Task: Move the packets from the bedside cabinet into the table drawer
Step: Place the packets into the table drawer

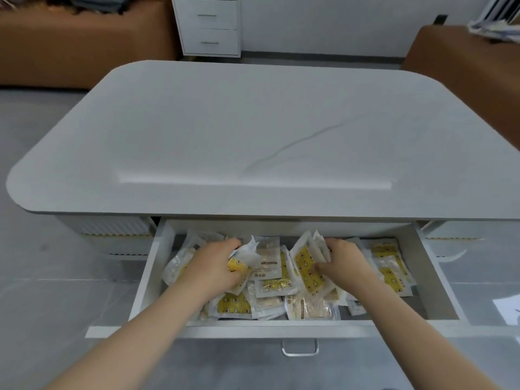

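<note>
1. Head view: the table drawer [149,280] stands pulled out at 6 o'clock, under the white table [253,130]. A loose heap of yellow-and-white packets [271,285] covers its floor.
2. The left hand [216,263], toward 9 o'clock inside the drawer, has its fingers curled round a crumpled clutch of packets [247,256], low over the heap.
3. The right hand [342,258], toward 3 o'clock, pinches a fan of packets [306,263] between thumb and fingers. The fan stands on edge, its lower edge down among the heap.
4. The step in hand looks like the drop-off: both loads are inside the drawer walls, and neither is let go yet.
5. The next move calls for opening both hands so the packets fall flat below the rim, then lifting out without dragging others over the front.
6. The bedside cabinet [208,26] sits at 12 o'clock, well apart. Its visible drawers are closed, so I cannot tell whether more packets wait there.
</note>
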The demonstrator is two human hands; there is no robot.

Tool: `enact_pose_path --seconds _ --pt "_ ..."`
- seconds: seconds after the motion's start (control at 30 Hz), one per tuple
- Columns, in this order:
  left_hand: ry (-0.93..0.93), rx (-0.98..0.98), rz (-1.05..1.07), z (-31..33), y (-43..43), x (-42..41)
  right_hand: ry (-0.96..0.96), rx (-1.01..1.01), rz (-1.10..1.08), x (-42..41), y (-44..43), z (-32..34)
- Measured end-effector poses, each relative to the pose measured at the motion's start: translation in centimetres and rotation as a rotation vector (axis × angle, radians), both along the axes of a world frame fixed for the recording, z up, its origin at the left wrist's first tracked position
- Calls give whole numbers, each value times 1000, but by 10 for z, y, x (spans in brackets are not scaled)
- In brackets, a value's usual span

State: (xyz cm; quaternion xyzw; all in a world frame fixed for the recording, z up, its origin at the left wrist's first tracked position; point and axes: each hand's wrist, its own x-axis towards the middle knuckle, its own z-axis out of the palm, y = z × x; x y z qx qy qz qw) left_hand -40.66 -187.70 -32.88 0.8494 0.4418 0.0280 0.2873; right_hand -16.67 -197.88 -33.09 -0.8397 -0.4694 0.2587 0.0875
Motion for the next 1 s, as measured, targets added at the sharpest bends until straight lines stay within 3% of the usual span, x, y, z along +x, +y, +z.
enact_pose_path --seconds 0.27,0.6,0.83,1.0 --pt "57 90 42 -12 4 -2 -59 81 -61 -6 10 -18" --pt "170 263 76 -19 14 1 -286 8 -91 26 6 -24" --pt "69 348 52 -10 10 10 -295 -19 -44 44 -9 -18" --pt "-13 386 -45 -6 0 26 -228 70 -30 41 -13 -16"
